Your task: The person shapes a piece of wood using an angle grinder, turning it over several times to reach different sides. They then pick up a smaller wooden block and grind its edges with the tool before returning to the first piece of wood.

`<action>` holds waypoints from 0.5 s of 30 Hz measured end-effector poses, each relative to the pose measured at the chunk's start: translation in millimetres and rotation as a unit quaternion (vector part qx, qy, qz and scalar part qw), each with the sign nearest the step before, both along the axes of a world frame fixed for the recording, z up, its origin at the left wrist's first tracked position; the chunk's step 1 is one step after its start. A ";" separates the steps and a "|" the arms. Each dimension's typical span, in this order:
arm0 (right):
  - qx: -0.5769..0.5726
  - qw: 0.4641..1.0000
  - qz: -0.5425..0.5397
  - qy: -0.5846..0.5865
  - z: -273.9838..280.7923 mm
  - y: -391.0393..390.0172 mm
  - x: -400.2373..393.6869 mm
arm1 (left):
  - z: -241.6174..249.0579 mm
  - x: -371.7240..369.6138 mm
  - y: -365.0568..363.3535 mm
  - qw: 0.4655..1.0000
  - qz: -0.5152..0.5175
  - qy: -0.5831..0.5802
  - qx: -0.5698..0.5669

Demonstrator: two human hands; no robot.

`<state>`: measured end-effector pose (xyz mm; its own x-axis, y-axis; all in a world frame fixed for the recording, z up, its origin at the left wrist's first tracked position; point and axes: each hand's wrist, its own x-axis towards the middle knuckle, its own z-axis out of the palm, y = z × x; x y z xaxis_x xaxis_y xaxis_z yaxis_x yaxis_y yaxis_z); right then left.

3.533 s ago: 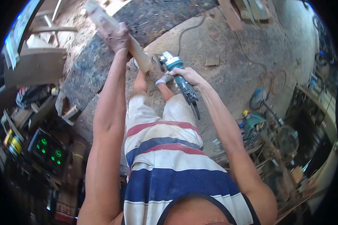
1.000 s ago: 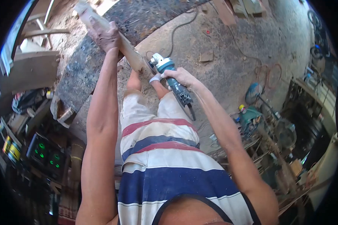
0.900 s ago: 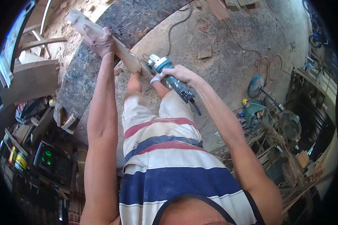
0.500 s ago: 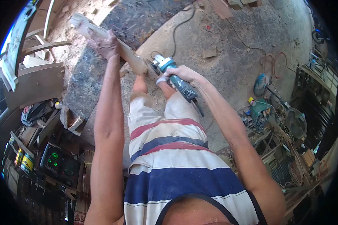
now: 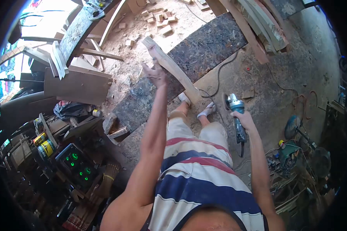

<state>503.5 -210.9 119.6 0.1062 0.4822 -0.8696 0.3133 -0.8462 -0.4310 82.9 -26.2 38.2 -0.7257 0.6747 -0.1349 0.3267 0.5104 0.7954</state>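
My left hand [image 5: 155, 74] grips a long pale wooden piece [image 5: 172, 68] that slants from upper left down to its lower end near my feet. Held out to the right and low, my right hand [image 5: 245, 120] is closed around the body of a teal angle grinder [image 5: 236, 111]. The grinder's disc end points away from me and sits clear of the wood, with a gap between them. Its cord [image 5: 219, 75] trails across the dusty floor.
A dark speckled slab [image 5: 181, 65] lies on the floor ahead. Wood offcuts and planks [image 5: 158, 15] are scattered at the top. Boards [image 5: 77, 82] lean at left. Cans and a box with green lights [image 5: 75, 163] sit lower left. Machines and cables [image 5: 297, 154] crowd the right.
The grinder has pulled away from the wood to the right and down. The wooden piece now stands free of the disc, and my view has tilted to show more floor ahead.
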 end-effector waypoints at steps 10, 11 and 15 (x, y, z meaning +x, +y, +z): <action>0.070 0.985 -0.105 -0.116 106.4 -39.1 -23.9 | -49.8 -89.5 123.6 0.965 -0.140 -0.114 -0.190; 0.070 0.985 -0.108 -0.114 114.8 -35.1 -30.7 | -36.0 -95.9 113.9 0.968 -0.126 -0.188 -0.113; 0.099 0.981 -0.036 -0.162 123.5 -15.0 -44.4 | 33.6 -169.0 60.0 0.928 -0.024 -0.371 0.004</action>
<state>459.1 -225.9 243.2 0.4015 0.6202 -0.6740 0.4046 -0.7803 -0.4770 -86.0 33.8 71.8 -0.4034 0.7072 -0.5806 -0.2902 0.5029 0.8142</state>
